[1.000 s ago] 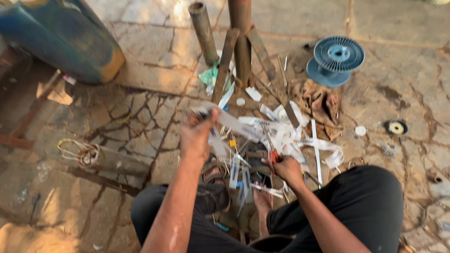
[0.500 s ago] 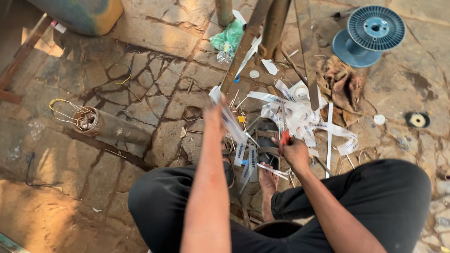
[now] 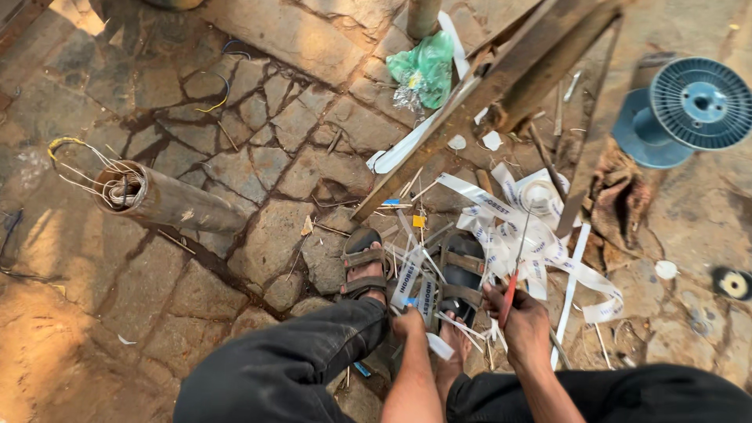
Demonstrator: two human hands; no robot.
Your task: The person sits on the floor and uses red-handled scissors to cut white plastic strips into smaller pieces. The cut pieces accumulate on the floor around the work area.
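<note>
I squat on cracked stone paving with both sandalled feet [image 3: 364,270] among loose white tape strips [image 3: 533,235]. My left hand [image 3: 409,323] is low between my knees, fingers closed on a white strip [image 3: 419,296] that runs up over my feet. My right hand [image 3: 523,323] grips a thin red-handled tool [image 3: 510,294], its metal tip pointing up into the tangle of strips. The two hands are a short way apart, just in front of my dark trousers [image 3: 298,368].
Rusty metal bars [image 3: 501,86] lean across the top, with a green plastic bag [image 3: 427,70] behind them. A blue spool [image 3: 697,102] and a brown rag [image 3: 619,196] lie at the right. A metal cylinder with wires [image 3: 157,200] lies at the left.
My left hand has come down from the raised pile of strips to a spot near my feet. My right hand keeps the red tool. The view has tilted downward.
</note>
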